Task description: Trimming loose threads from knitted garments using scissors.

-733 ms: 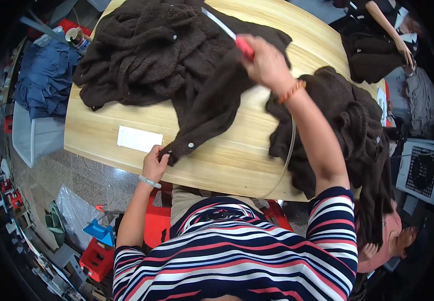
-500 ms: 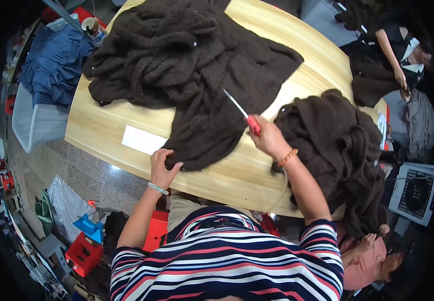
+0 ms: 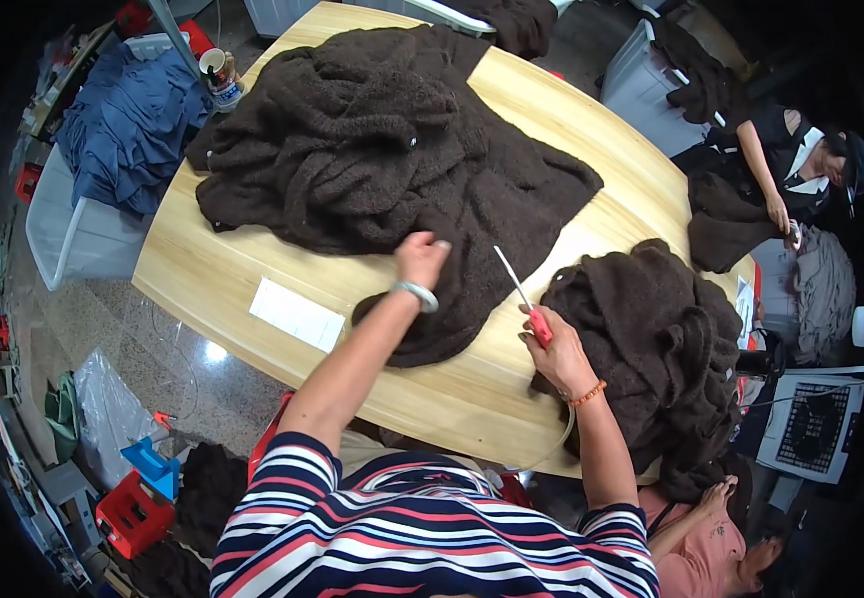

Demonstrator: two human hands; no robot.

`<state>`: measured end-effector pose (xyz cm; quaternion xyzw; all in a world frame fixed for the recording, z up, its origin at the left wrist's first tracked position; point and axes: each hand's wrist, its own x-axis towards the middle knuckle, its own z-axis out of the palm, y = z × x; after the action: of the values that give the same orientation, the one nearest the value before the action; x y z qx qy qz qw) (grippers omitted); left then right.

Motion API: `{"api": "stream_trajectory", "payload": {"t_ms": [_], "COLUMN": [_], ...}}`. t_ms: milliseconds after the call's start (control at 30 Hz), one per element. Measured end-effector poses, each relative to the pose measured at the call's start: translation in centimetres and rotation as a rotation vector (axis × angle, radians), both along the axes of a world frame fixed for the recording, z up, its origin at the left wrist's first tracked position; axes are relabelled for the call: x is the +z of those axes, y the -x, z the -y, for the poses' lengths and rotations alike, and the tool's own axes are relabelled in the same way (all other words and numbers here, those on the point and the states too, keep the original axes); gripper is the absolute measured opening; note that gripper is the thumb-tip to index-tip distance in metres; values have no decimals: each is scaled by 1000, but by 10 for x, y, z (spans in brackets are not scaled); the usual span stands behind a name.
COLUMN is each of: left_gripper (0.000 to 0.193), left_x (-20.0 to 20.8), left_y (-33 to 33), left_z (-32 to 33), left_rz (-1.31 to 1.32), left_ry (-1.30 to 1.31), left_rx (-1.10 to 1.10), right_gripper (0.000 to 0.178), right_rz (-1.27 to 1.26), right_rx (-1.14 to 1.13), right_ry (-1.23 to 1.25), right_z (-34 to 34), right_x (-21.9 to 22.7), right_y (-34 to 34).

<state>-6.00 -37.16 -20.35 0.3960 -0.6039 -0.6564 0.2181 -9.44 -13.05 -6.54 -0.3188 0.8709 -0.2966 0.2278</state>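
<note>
A dark brown fleece garment point(image 3: 352, 149) lies heaped over the left and middle of the wooden table, with a flap spread toward me. Over that flap hangs my left hand point(image 3: 422, 261), its fingers curled closed; whether they pinch the fabric is hidden. My right hand point(image 3: 561, 354) grips a red-handled tool point(image 3: 539, 326) with a long, thin metal shaft, which points away and to the left above the garment's right edge. A second pile of dark brown fleece point(image 3: 661, 349) sits to the right, close to my right hand.
The table point(image 3: 202, 264) carries a white paper slip point(image 3: 297, 314) at left and a paper cup point(image 3: 214, 65) at its far left corner. Blue cloth fills a plastic bin point(image 3: 93, 234). Co-workers handle dark cloth at far right and lower right. A red crate point(image 3: 133, 513) stands at lower left.
My left hand has left the garment's near corner, moving right and away over the flap, and its fingers have closed. My right hand with the tool has come nearer and slightly right.
</note>
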Motion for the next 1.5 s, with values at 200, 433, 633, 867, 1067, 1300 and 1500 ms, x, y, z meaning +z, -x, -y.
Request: {"api": "stream_trajectory", "payload": {"t_ms": [200, 433, 633, 867, 1067, 1300, 1500], "left_gripper": [13, 14, 18, 34, 19, 8, 35], "left_x": [123, 56, 14, 11, 35, 84, 0], "left_y": [-53, -160, -175, -207, -248, -279, -283], "left_z": [-102, -179, -136, -65, 114, 162, 140], "left_rz": [-437, -229, 122, 803, 953, 1145, 666], "left_ry": [176, 118, 170, 695, 1166, 1451, 581], "left_rx": [-1093, -1770, -1670, -1610, -843, -424, -426], "right_gripper": [32, 35, 46, 52, 41, 37, 35], "right_rz": [-85, -32, -151, -209, -158, 625, 470], "right_rx": [-265, -270, -16, -9, -193, -153, -159], "right_ry": [81, 126, 52, -214, -194, 99, 164], "right_z": [-52, -40, 32, 82, 0, -36, -18], "right_x": [11, 29, 10, -56, -70, -70, -43], "right_y": [11, 3, -13, 13, 22, -97, -101]}}
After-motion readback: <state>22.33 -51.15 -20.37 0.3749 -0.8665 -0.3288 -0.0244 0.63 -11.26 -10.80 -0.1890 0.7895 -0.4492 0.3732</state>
